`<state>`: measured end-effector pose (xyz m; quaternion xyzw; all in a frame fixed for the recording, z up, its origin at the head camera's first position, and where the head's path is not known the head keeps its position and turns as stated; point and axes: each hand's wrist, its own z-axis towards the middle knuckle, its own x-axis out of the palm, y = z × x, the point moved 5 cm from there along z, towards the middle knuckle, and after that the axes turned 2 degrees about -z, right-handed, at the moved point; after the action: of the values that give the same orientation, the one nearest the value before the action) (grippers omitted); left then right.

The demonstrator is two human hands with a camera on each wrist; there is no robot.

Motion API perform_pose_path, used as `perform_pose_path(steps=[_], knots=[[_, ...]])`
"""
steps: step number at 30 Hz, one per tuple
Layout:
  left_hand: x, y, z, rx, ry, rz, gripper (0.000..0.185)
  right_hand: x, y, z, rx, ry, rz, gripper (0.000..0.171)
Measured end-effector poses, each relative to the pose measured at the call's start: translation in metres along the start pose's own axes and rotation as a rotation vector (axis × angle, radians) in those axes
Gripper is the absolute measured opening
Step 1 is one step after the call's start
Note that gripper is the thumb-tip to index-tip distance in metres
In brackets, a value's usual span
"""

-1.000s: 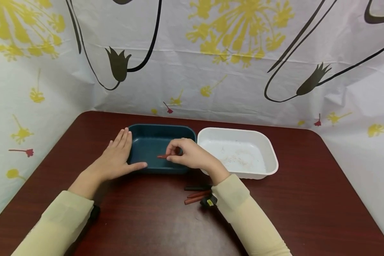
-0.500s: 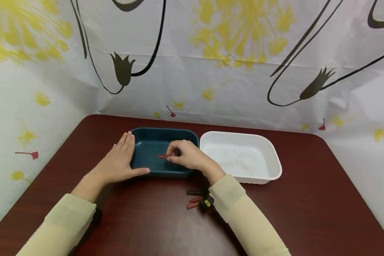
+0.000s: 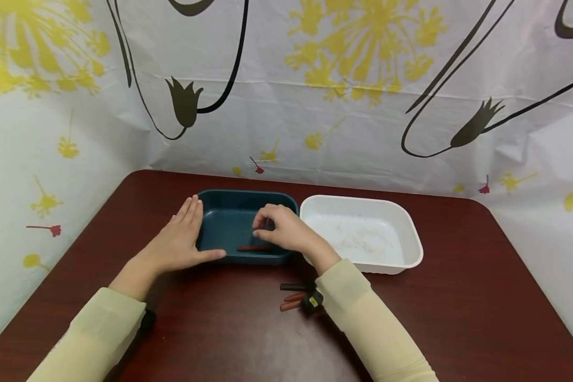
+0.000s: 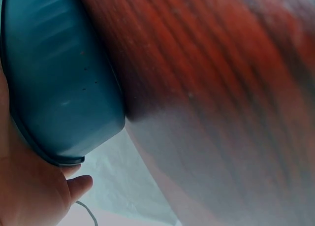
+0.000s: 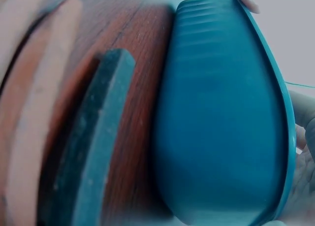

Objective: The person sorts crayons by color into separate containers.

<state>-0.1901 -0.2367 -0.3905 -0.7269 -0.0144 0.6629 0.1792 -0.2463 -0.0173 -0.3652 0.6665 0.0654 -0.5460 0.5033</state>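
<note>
My left hand (image 3: 174,239) rests flat along the left end of a dark teal tray (image 3: 246,192), its thumb at the tray's near rim. Inside the tray, a slim red crayon-like stick (image 3: 253,248) lies along the near wall, its right end under my right hand. Over the tray's right half hovers my right hand (image 3: 286,228), fingers bent, a gap between thumb and forefinger, holding nothing. On the table below the right wrist lie a dark green stick (image 5: 96,142) with flat faces and several reddish sticks (image 3: 291,306), partly hidden by the black wrist camera (image 3: 312,301).
A white tray (image 3: 363,200) with reddish crumbs on its floor stands close against the teal tray's right side. The dark red wooden table (image 3: 219,329) ends at a patterned cloth (image 3: 363,143) behind and at the sides.
My right hand has let go of the red stick, which now lies lower in the teal tray near its front wall. The left hand has kept its place on the tray.
</note>
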Motion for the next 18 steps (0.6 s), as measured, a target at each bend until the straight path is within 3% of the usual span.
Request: perform_pose_path(steps=[18], knots=[[-0.002, -0.002, -0.001, -0.008, 0.007, -0.014, 0.127, -0.007, -0.003, -0.013, 0.026, -0.017, 0.058, 0.013]])
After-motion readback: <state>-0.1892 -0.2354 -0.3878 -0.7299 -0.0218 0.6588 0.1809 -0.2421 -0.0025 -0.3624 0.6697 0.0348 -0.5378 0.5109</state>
